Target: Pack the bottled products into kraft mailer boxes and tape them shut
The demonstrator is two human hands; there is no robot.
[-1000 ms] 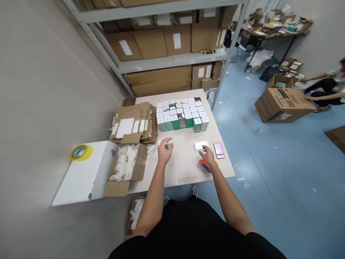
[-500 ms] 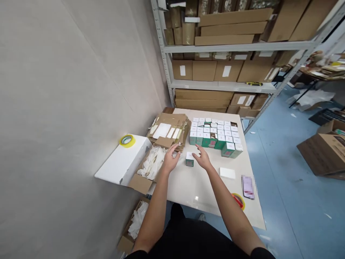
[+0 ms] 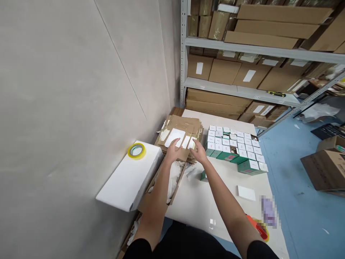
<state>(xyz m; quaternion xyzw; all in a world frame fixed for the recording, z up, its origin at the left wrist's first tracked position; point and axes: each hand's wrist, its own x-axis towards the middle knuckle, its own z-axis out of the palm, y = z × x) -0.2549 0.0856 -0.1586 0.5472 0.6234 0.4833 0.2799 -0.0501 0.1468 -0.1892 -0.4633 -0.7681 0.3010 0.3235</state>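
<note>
My left hand (image 3: pixel 173 153) is over the near part of a stack of flattened cardboard (image 3: pixel 185 125), its fingers spread and nothing in them. At the stack's near right edge is my right hand (image 3: pixel 199 153), also open, thumb and fingers apart. Whether either hand touches the cardboard I cannot tell. White labels lie on the top sheet. Under my left wrist, an open carton (image 3: pixel 176 189) contains crumpled white packing material (image 3: pixel 174 176). A small green and white box (image 3: pixel 203 176) stands alone, mostly hidden behind my right forearm.
Rows of green and white boxes (image 3: pixel 234 144) stand at the table's right. Nearer are a flat white box (image 3: pixel 245 193), a blurred purple object (image 3: pixel 268 211) and an orange tape dispenser (image 3: pixel 257 227). Yellow tape (image 3: pixel 136 151) lies on a white block (image 3: pixel 126 183) by the wall. Shelving (image 3: pixel 242 46) with cartons stands behind.
Both hands have moved from around the small box to the cardboard stack on the left and stay open. The view has turned left. The small box stays on the table.
</note>
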